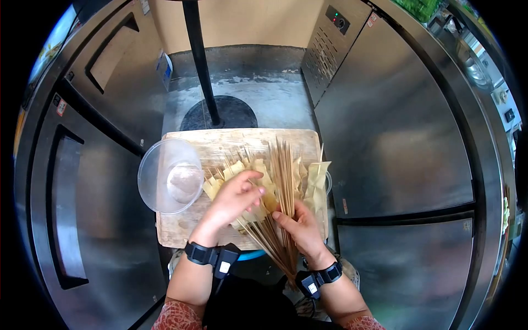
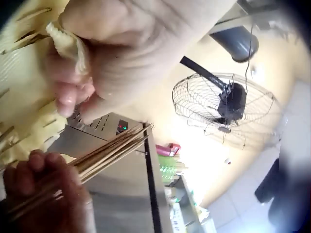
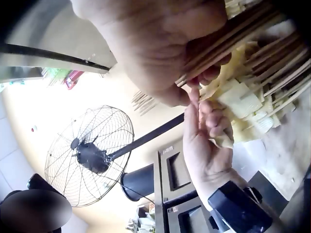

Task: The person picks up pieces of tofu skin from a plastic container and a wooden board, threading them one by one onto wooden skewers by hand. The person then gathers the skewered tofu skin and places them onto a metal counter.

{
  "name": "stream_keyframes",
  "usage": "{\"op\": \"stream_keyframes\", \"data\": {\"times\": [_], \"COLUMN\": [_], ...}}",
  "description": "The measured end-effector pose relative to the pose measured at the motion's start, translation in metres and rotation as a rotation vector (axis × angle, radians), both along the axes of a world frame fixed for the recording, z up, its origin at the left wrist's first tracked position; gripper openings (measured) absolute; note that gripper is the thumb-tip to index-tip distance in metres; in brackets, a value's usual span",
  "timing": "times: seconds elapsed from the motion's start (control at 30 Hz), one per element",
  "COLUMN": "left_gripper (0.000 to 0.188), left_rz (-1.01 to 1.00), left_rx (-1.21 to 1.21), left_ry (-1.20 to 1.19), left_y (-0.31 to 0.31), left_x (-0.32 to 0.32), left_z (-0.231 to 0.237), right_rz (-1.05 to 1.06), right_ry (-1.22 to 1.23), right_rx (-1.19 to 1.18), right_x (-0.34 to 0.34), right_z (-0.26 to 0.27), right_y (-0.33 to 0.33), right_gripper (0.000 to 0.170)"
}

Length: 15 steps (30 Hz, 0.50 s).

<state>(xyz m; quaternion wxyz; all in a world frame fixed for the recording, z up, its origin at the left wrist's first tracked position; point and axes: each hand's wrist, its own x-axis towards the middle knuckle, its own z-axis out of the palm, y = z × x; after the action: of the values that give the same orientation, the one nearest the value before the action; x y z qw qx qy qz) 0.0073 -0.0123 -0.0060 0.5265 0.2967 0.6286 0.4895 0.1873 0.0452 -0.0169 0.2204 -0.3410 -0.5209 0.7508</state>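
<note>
My right hand [image 1: 302, 228] grips a thick bundle of thin wooden skewers [image 1: 282, 176], their tips pointing away from me. Just left of it, my left hand [image 1: 236, 195] is raised over the board, fingers curled. In the left wrist view it pinches a small folded piece of pale yellow tofu sheet [image 2: 73, 46]. Beneath both hands lie several skewers threaded with folded tofu sheets [image 1: 264, 170], their bare ends running toward me. A longer tofu strip [image 1: 317, 176] sits at the board's right side. In the right wrist view the fingertips of both hands come close together beside the bundle.
A worn wooden board [image 1: 184, 234] carries the food, and a clear plastic bowl [image 1: 148, 176] overlaps its left edge. Steel cabinets stand close at left [image 1: 110, 165] and right [image 1: 396, 121]. Beyond the board is a black pole on a round base [image 1: 236, 113], with a wire-caged fan [image 2: 223, 97].
</note>
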Motion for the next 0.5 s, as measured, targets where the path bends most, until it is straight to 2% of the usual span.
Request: {"op": "stream_keyframes", "data": {"times": [0.03,0.13,0.17,0.27,0.37,0.5], "left_gripper": [0.034,0.028,0.030,0.039,0.055,0.063], "left_rz": [0.005,0.301,0.355,0.425,0.425,0.404], "left_rx": [-0.011,0.389,0.418,0.510,0.577,0.645], "left_ry": [-0.120,-0.725,-0.900,-1.205,-1.276,-1.078], "left_y": [0.000,0.001,0.000,0.004,0.003,0.005], "left_x": [-0.005,-0.013,-0.014,-0.009,-0.008,-0.004], "left_z": [0.002,-0.006,-0.005,-0.001,-0.008,-0.015], "right_rz": [0.000,0.026,0.024,0.008,-0.020,-0.016], "right_ry": [0.016,0.028,0.024,0.014,0.015,0.033], "right_rx": [-0.044,-0.107,-0.104,-0.092,-0.073,-0.071], "right_x": [0.000,0.002,0.001,0.001,0.000,-0.002], "right_z": [0.002,-0.003,-0.004,-0.008,-0.013,-0.007], "right_y": [-0.001,0.001,0.001,0.001,0.000,-0.002], "right_gripper": [0.017,0.018,0.018,0.017,0.017,0.018]}}
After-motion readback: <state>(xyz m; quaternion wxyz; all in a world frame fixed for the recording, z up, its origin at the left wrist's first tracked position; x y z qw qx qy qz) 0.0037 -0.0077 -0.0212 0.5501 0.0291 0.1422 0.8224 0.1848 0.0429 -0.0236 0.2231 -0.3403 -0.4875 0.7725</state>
